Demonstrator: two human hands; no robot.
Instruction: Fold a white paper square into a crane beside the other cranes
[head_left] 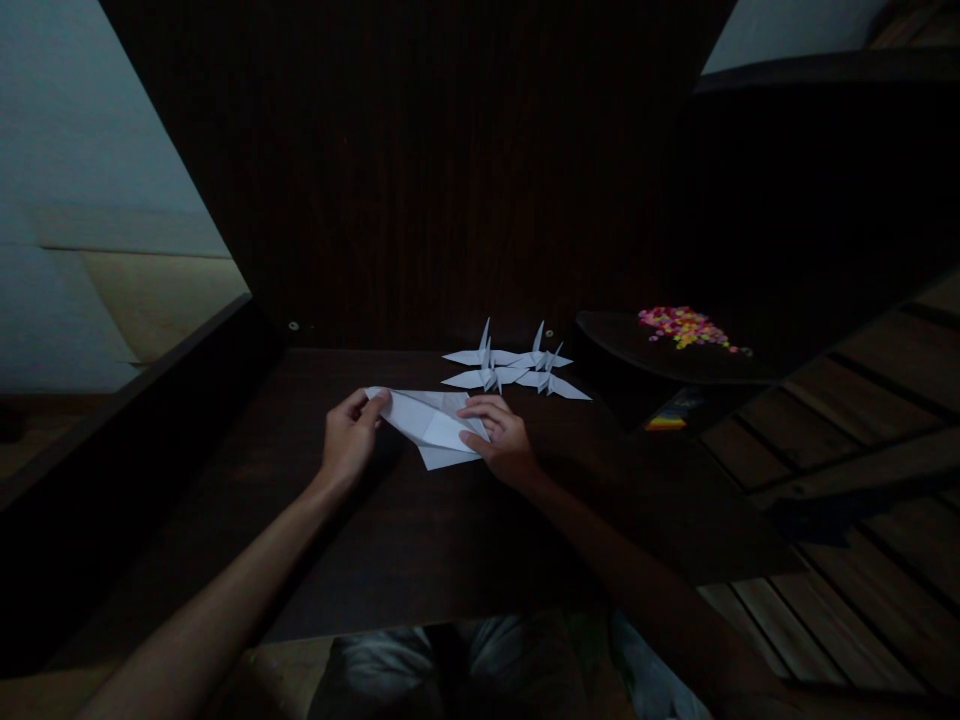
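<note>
A partly folded sheet of white paper (431, 425) is held between my two hands, a little above the dark desk. My left hand (351, 432) pinches its upper left corner between thumb and fingers. At the right end, my right hand (504, 440) grips the paper, thumb on the near side and fingers along the far edge. Creases and an overlapping flap show on the sheet. Just beyond my right hand stand several white origami cranes (517, 368), grouped close together with wings spread and touching or overlapping.
A pile of small pink and yellow pieces (686, 326) lies on a dark curved shelf (607, 335) at the right. Below it sits a small item with a rainbow-coloured edge (666, 424). A tall dark panel (420, 180) rises behind the desk (360, 560), and a raised side board (127, 400) bounds the left.
</note>
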